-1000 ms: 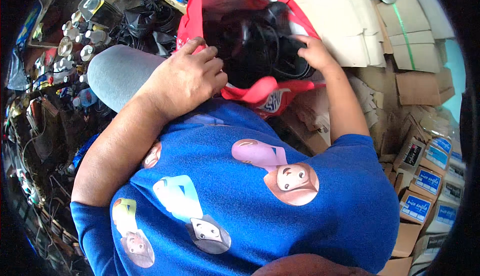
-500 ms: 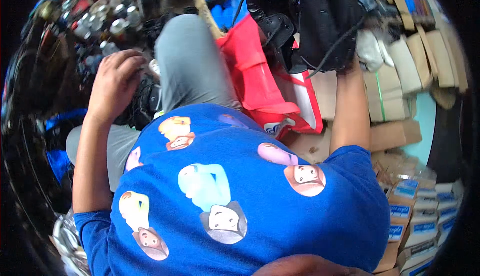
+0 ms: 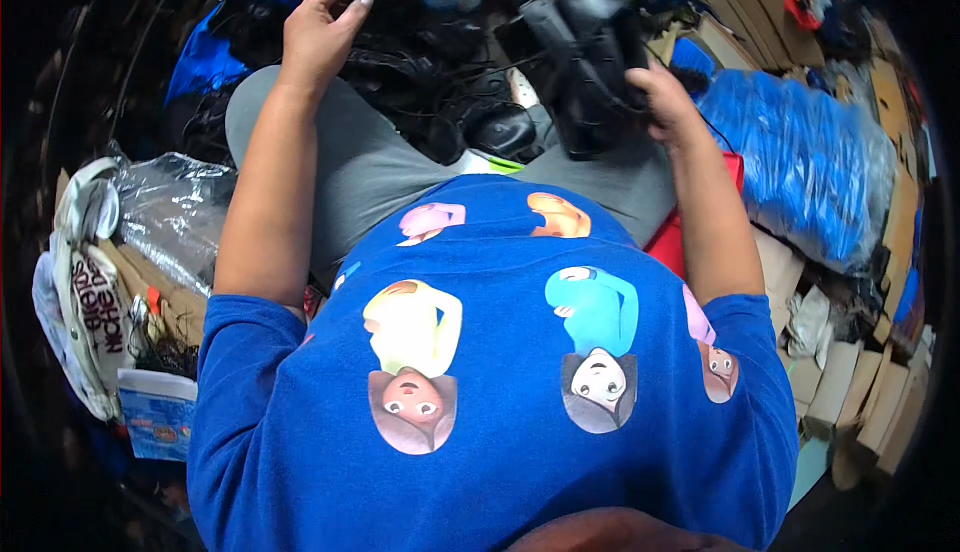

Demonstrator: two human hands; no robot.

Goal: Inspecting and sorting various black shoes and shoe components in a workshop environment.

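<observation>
Right hand [image 3: 665, 102] grip closed round a bulky black device [image 3: 590, 47], held up above the right knee, likely to keep its trailing cables [image 3: 440, 72] off the heap. Left hand [image 3: 320, 32] raised, fingers loosely curled, holding nothing, over the black clutter past the left knee. Blue plastic-wrapped bundle [image 3: 800, 172] lies to the right; cardboard boxes [image 3: 850, 392] beyond.

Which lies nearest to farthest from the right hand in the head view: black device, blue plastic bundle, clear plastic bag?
1. Black device: gripped by the right hand.
2. Blue plastic bundle: just to its right.
3. Clear plastic bag: far left, beyond the left arm.
</observation>
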